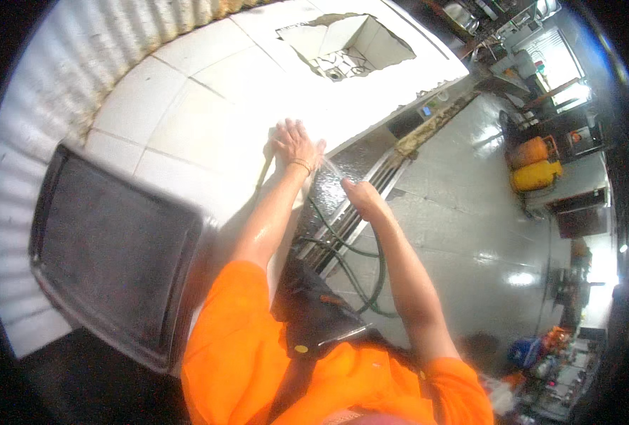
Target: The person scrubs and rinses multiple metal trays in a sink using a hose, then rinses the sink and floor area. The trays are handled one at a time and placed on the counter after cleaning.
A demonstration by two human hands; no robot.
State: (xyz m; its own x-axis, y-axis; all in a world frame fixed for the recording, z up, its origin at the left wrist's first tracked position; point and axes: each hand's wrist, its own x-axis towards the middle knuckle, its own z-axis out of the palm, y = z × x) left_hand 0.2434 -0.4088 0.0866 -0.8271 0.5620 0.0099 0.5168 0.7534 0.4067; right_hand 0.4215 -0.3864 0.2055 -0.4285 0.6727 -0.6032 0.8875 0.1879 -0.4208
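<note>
My left hand [294, 142] lies palm down on the white tiled counter [213, 127], close to its edge, with its fingers spread and nothing in it. Just to the right and lower, my right hand [366, 200] grips the end of a green hose [382, 265], which loops down towards the floor. A thin jet of water [333, 168] leaves that fist and runs towards the counter edge beside my left hand. The hose's tip is hidden by my fingers. Further along the counter opens a tiled sink basin [365, 45] with ragged edges and a drain at its bottom.
A dark plastic tray [118, 249] rests at the counter's left end, near the corrugated wall [33, 159]. Below runs a metal-edged floor drain channel [357, 212] beside wet grey floor [452, 212]. Orange [529, 151] and yellow gas cylinders [536, 175] stand at the far right.
</note>
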